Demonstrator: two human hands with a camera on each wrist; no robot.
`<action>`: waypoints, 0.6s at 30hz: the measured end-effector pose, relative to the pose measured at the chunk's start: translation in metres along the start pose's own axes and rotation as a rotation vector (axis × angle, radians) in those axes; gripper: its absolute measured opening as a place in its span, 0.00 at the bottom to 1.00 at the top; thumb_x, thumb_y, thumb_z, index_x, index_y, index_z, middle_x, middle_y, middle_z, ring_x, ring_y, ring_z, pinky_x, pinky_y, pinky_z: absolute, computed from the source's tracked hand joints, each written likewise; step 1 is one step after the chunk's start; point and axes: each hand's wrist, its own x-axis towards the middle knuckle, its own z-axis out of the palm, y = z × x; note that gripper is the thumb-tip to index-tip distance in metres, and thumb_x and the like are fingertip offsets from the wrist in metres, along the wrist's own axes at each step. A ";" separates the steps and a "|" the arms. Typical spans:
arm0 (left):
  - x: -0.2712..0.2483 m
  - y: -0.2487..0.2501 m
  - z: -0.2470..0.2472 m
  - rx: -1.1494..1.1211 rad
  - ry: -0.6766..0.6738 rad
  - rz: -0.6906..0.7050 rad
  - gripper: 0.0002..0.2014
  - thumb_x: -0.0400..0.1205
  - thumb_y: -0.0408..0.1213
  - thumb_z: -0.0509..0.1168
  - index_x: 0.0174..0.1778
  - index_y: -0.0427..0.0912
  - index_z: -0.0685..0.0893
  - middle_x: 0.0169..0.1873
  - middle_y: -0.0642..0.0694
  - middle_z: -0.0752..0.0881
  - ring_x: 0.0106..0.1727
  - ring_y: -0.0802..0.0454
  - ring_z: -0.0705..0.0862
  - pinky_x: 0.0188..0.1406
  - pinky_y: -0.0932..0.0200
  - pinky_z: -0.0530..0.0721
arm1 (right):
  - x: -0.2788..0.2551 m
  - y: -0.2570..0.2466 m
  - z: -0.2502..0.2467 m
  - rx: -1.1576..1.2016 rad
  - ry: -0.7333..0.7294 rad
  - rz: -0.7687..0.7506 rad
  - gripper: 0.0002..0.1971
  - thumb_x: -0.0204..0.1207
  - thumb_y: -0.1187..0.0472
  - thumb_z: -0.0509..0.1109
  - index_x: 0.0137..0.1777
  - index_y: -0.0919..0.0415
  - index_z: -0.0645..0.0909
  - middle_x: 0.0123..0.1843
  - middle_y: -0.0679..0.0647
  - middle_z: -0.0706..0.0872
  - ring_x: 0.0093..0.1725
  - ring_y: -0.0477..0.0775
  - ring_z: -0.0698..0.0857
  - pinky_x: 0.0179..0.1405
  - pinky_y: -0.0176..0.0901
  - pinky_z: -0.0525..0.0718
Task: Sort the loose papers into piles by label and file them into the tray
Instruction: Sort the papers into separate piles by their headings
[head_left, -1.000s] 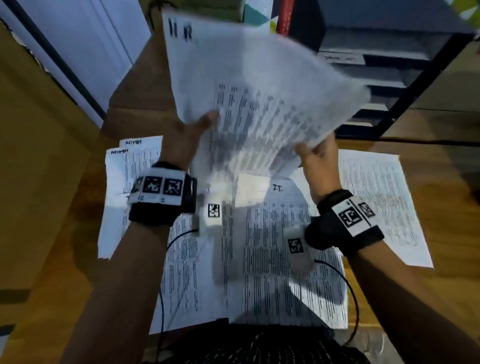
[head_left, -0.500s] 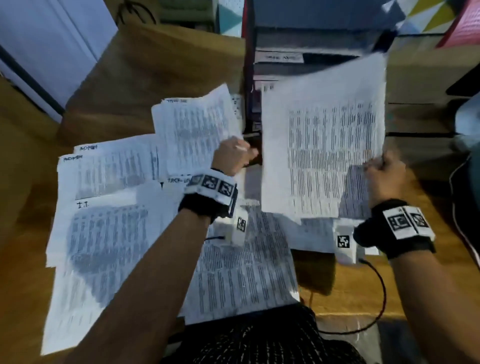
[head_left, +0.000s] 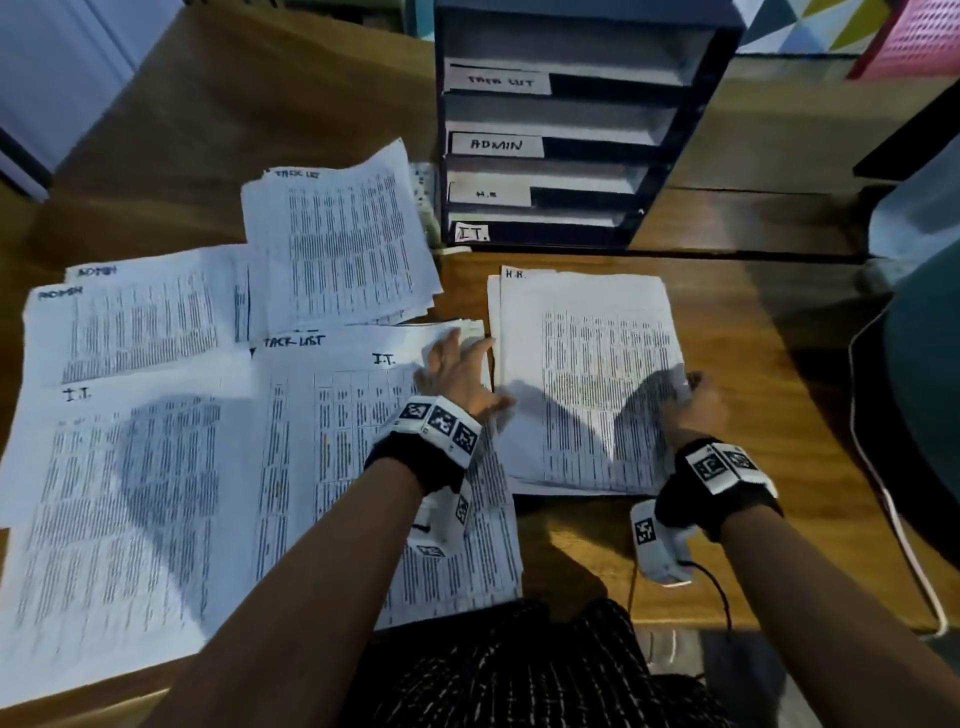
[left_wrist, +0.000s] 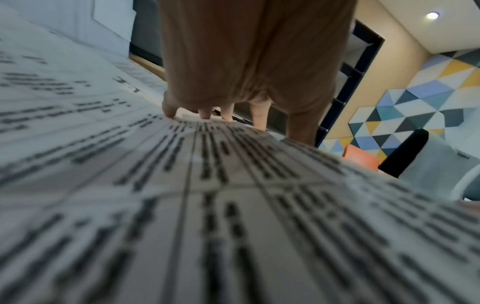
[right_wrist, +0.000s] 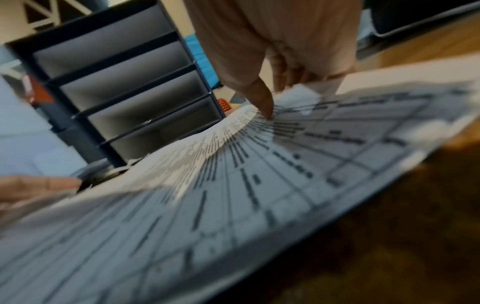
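A dark tray (head_left: 597, 236) with slots labelled TASK LIST, ADMIN, H.R. and I.T. stands at the desk's back. In front of it lies an H.R. pile (head_left: 582, 379). My right hand (head_left: 693, 397) pinches the right edge of its top sheet (right_wrist: 259, 164), thumb (right_wrist: 263, 105) on top. My left hand (head_left: 457, 366) rests with spread fingers (left_wrist: 205, 114) on the top right corner of an I.T. sheet (head_left: 337, 467). A TASK LIST pile (head_left: 337, 244), ADMIN sheets (head_left: 135, 327) and another I.T. sheet (head_left: 130, 493) lie to the left.
The papers cover the left and middle of the wooden desk (head_left: 753, 322). A grey chair (head_left: 924, 364) and a white cable (head_left: 883, 493) are at the right edge. A pink basket (head_left: 914, 36) sits at the back right.
Both hands held a sheet up; the left hand let go and came down onto the I.T. sheet. The right hand carried the sheet right and lowered it onto the H.R. pile.
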 end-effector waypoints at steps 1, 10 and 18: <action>0.002 -0.003 0.000 -0.035 0.029 0.021 0.42 0.73 0.52 0.71 0.80 0.53 0.57 0.81 0.45 0.48 0.82 0.42 0.45 0.78 0.39 0.51 | -0.001 -0.005 0.001 -0.028 0.035 0.004 0.24 0.73 0.73 0.65 0.70 0.70 0.66 0.70 0.70 0.71 0.69 0.68 0.70 0.63 0.58 0.70; -0.013 -0.079 -0.052 -0.338 0.381 -0.227 0.21 0.74 0.41 0.71 0.61 0.39 0.79 0.62 0.38 0.79 0.65 0.42 0.76 0.65 0.48 0.74 | -0.082 -0.104 0.028 0.264 -0.443 -0.431 0.21 0.78 0.63 0.67 0.69 0.64 0.68 0.61 0.56 0.79 0.58 0.55 0.80 0.55 0.41 0.77; -0.027 -0.135 -0.067 -0.249 0.345 -0.440 0.28 0.73 0.40 0.72 0.65 0.28 0.74 0.68 0.32 0.72 0.68 0.34 0.72 0.63 0.48 0.73 | -0.132 -0.113 0.073 0.203 -0.361 -0.516 0.20 0.75 0.75 0.60 0.67 0.67 0.73 0.54 0.64 0.84 0.50 0.60 0.82 0.46 0.43 0.80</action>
